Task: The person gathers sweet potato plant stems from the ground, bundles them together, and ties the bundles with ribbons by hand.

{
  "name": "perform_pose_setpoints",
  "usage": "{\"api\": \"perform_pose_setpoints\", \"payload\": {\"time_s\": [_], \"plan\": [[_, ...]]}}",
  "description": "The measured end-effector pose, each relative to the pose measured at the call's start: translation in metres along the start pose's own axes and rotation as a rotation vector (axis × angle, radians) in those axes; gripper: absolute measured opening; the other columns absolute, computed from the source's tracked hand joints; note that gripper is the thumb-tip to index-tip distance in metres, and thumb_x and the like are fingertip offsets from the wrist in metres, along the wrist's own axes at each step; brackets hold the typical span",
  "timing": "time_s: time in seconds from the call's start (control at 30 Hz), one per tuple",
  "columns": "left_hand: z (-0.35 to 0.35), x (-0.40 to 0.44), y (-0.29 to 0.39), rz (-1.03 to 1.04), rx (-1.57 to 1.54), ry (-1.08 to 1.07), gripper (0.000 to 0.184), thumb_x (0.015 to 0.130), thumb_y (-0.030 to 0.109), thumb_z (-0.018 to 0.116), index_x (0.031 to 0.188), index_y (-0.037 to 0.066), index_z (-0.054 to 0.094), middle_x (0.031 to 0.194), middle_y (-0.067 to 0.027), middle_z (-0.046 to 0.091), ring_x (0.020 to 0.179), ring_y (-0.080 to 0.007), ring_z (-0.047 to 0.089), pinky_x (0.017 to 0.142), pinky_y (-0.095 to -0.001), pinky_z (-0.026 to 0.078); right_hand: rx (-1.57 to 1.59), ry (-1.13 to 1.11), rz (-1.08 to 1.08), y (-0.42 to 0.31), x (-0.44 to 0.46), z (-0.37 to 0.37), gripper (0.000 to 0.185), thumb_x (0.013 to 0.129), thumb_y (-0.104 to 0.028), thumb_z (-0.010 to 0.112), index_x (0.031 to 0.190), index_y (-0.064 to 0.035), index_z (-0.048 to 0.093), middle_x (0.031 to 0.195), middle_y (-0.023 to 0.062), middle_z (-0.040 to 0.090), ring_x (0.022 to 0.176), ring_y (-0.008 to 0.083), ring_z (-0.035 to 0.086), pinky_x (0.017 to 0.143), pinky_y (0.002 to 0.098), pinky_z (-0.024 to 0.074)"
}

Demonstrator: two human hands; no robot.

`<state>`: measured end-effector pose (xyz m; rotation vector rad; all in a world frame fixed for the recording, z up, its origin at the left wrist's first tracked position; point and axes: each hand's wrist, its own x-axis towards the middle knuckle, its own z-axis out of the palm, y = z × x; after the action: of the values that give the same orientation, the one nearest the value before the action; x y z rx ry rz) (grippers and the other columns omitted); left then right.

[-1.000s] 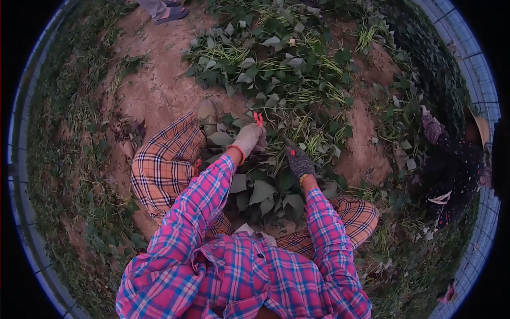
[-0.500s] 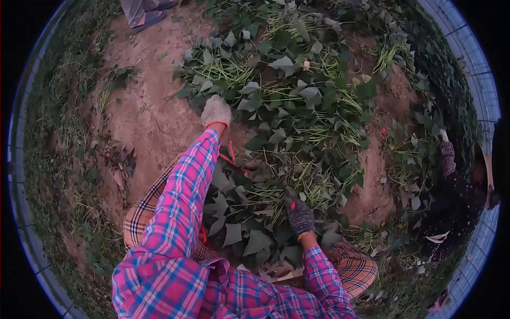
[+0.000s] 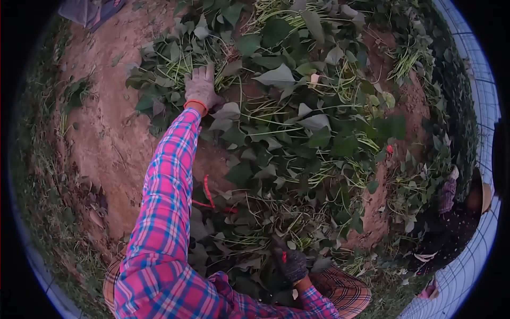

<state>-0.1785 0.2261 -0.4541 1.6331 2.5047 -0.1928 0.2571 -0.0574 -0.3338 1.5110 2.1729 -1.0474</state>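
Observation:
My left hand (image 3: 202, 87), in a pale glove with an orange cuff, reaches far forward onto a bunch of green stems (image 3: 183, 66). Its fingers press on the stems, and whether they have closed round any is unclear. Low in the view, my right hand (image 3: 289, 260), in a dark grey glove, is closed round the ends of leafy vines (image 3: 265, 234). A small red piece shows on that glove. Between the hands a red strip (image 3: 208, 192) lies over the leaves and soil.
Bare reddish soil (image 3: 106, 127) runs along the left. Cut vines with broad leaves (image 3: 313, 122) cover the middle. Another person in dark clothes (image 3: 446, 228) crouches at the right edge. Part of a person's grey trouser leg (image 3: 85, 11) shows at top left.
My left hand has let go of the red strip and moved forward and left onto the stems. My right hand stays at the vines, now lower in view. The view has shifted forward.

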Motion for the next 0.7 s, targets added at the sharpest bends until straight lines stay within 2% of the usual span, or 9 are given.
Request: {"api": "perform_pose_setpoints", "payload": {"time_s": [0.1,0.17,0.2,0.23,0.33,0.4,0.47,0.63,0.7], "plan": [[-0.002,0.015,-0.012,0.093,0.057,-0.002,0.097,0.062,0.047,0.073,0.136,0.009,0.024,0.121,-0.0096,0.050,0.115,-0.0240,0.046,0.094,-0.0441,0.036,-0.085,-0.043,0.032,-0.002,0.009,-0.005,0.035,0.086,-0.035,0.052,0.117,-0.0208,0.056,0.058,0.0165,0.054,0.054,0.0356,0.054,0.048,0.0453,0.0397],[-0.015,0.022,-0.013,0.113,0.118,-0.169,0.097,0.063,0.050,0.071,0.137,0.009,0.023,0.117,-0.0088,0.054,0.110,-0.0215,0.052,0.086,-0.0397,0.041,0.012,-0.033,-0.012,-0.002,0.012,-0.008,0.029,0.084,-0.034,0.054,0.107,-0.0173,0.062,0.058,0.0164,0.054,0.054,0.0355,0.054,0.050,0.0457,0.0397],[-0.011,0.025,-0.017,0.159,0.091,-0.076,0.076,0.072,0.041,0.065,0.131,0.008,0.031,0.104,-0.0107,0.062,0.097,-0.0221,0.060,0.081,-0.0373,0.044,0.018,-0.029,-0.016,-0.004,0.014,-0.009,0.029,0.084,-0.034,0.054,0.107,-0.0173,0.062,0.058,0.0164,0.054,0.054,0.0355,0.054,0.050,0.0457,0.0397],[-0.007,0.030,-0.020,0.161,0.094,-0.070,0.076,0.072,0.041,0.065,0.131,0.008,0.031,0.104,-0.0107,0.062,0.097,-0.0221,0.060,0.081,-0.0373,0.044,0.030,-0.018,-0.021,-0.005,0.015,-0.011,0.027,0.085,-0.034,0.053,0.102,-0.0158,0.064,0.059,0.0166,0.055,0.055,0.0355,0.054,0.050,0.0458,0.0398],[-0.007,0.038,-0.019,0.101,0.165,-0.146,0.046,0.074,0.022,0.059,0.114,0.007,0.043,0.079,-0.0108,0.066,0.076,-0.0285,0.065,0.073,-0.0374,0.046,0.036,-0.042,0.012,-0.015,0.022,-0.024,0.027,0.085,-0.035,0.052,0.095,-0.0134,0.065,0.060,0.0174,0.056,0.056,0.0358,0.055,0.051,0.0461,0.0399],[-0.013,0.035,-0.026,0.083,0.074,-0.111,0.030,0.075,0.021,0.056,0.102,0.008,0.051,0.083,-0.0138,0.066,0.081,-0.0297,0.064,0.075,-0.0397,0.047,0.041,-0.099,0.055,-0.017,0.020,-0.027,0.028,0.085,-0.035,0.052,0.094,-0.0126,0.065,0.061,0.0179,0.056,0.058,0.0362,0.055,0.051,0.0463,0.0399],[-0.046,0.023,-0.033,0.052,-0.128,-0.025,0.038,0.072,0.023,0.059,0.108,0.010,0.054,0.089,-0.0170,0.064,0.086,-0.0319,0.062,0.074,-0.0410,0.047,0.015,-0.073,0.078,-0.013,0.020,-0.021,0.033,0.086,-0.043,0.048,0.083,-0.0149,0.067,0.059,0.0170,0.057,0.056,0.0357,0.056,0.051,0.0460,0.0416],[-0.102,0.009,-0.106,0.048,-0.392,0.079,0.047,0.067,0.028,0.063,0.110,0.011,0.058,0.092,-0.0188,0.063,0.087,-0.0328,0.061,0.076,-0.0404,0.046,0.087,-0.097,0.104,-0.025,0.021,-0.034,0.035,0.088,-0.046,0.043,0.101,-0.0207,0.064,0.070,0.0178,0.060,0.066,0.0369,0.058,0.058,0.0465,0.0445],[-0.136,-0.010,-0.131,-0.028,-0.595,0.013,0.034,0.067,0.020,0.065,0.096,0.002,0.062,0.077,-0.0152,0.065,0.073,-0.0255,0.063,0.069,-0.0367,0.047,0.087,-0.057,0.101,-0.012,0.022,-0.017,0.036,0.089,-0.046,0.042,0.116,-0.0261,0.055,0.075,0.0190,0.062,0.070,0.0385,0.058,0.061,0.0478,0.0442]]}}
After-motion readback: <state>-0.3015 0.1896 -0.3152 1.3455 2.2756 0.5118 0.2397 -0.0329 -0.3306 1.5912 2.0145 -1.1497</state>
